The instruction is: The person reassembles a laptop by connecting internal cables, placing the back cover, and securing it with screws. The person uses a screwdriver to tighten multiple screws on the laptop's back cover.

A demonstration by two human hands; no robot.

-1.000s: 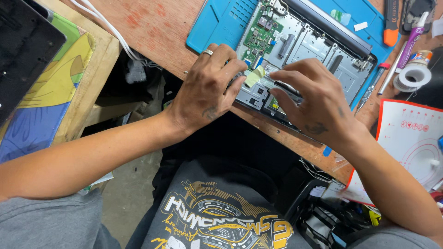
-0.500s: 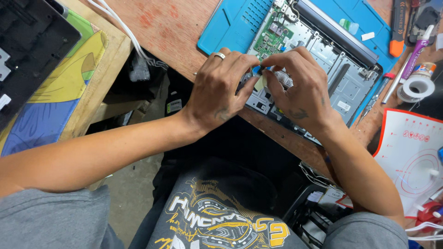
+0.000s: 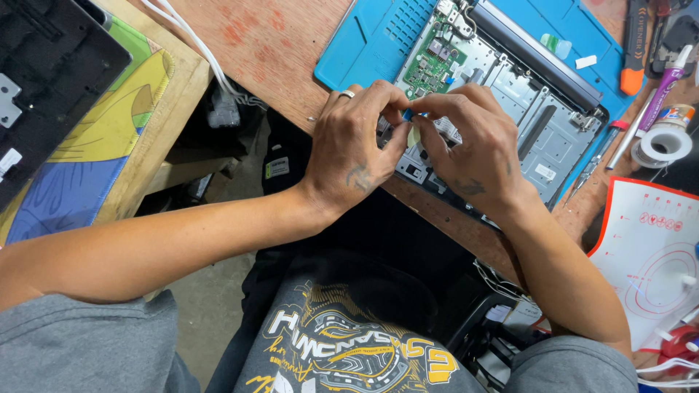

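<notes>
Two hands meet over one opened laptop (image 3: 531, 109) lying on a blue mat (image 3: 371, 44) on the counter (image 3: 269, 51). The left hand (image 3: 353, 156) and right hand (image 3: 473, 149) pinch one small blue tab (image 3: 408, 114) between their fingertips, just above the laptop's near edge. The laptop's long axis runs diagonally, from upper left to lower right. One green circuit board (image 3: 429, 69) sits beyond the fingers.

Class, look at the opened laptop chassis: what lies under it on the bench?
The opened laptop chassis rests on a blue work mat, which lies on the wooden bench. Both hands cover its near edge.
</notes>
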